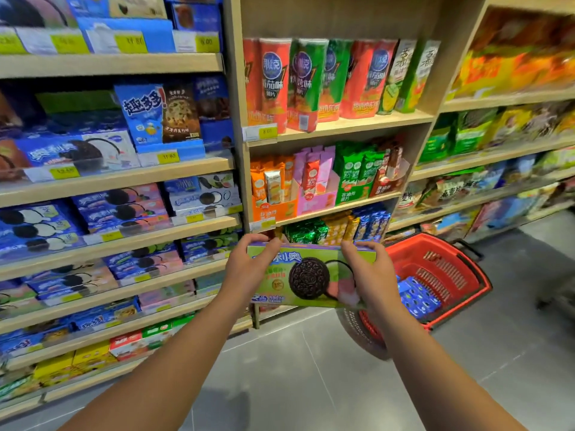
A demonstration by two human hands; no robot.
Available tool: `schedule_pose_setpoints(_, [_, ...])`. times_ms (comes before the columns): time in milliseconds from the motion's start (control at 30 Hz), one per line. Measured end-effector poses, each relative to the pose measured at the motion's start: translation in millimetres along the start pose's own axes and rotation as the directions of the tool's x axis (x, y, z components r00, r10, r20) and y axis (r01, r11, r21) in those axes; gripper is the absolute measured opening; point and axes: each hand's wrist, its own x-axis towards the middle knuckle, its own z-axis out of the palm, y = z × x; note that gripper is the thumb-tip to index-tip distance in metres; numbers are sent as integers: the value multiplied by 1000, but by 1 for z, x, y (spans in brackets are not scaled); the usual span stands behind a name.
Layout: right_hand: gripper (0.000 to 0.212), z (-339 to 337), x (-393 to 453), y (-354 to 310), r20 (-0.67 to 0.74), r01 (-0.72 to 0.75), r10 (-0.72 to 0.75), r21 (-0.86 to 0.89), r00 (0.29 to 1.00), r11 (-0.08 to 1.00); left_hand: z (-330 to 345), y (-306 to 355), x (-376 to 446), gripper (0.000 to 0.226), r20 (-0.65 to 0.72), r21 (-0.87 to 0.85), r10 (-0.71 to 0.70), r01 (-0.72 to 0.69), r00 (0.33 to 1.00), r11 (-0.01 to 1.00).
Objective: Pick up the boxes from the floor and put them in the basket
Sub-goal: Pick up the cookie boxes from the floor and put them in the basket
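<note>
Wooden shelving [236,98] (packed with snack packets) stands on a grey tiled floor [280,384].

Two bare forearms extend into view, no sleeves visible up to the frame edge. Left hand [249,269] and right hand [370,272]: no rings, watch, bands or gloves observed.

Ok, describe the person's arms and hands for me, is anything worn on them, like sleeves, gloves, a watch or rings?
Both forearms are bare as far as the frame shows: no sleeves in view. The left hand and right hand have no gloves, and no watch, bracelet or rings can be seen.
</note>
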Motion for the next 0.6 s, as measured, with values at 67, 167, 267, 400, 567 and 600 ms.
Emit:
schedule_pose_setpoints(67, [36, -4, 15, -3, -26, -9, 10, 26, 1000, 1000, 13, 4, 19, 40, 31, 38, 22, -24, 999, 999])
schedule_pose_setpoints(167, [39, -6, 42, -4, -76, -3, 4, 9, 997, 1000, 33, 13, 50, 36, 69, 55, 33, -37, 997, 998])
schedule_pose_setpoints(267, [43, -10, 67, -3, -122, -26, 29, 32, 992, 999, 53, 21, 74, 26, 111, 46, 41, -46, 993, 998])
schedule_pose_setpoints(400, [49, -31, 97, 9, -176, -91, 92, 17, 980, 996, 93, 22, 100, 30, 198, 64, 7, -20, 980, 998])
schedule_pose_setpoints(567, [39, -82, 133, 26, -238, -156, 157, 22, 959, 988, 162, 17, 116, 29, 257, 62, -77, 63, 963, 996])
schedule_pose_setpoints(600, [37, -97, 143, 34, -256, -160, 160, 19, 954, 987, 181, 14, 118, 31, 272, 68, -89, 73, 958, 995])
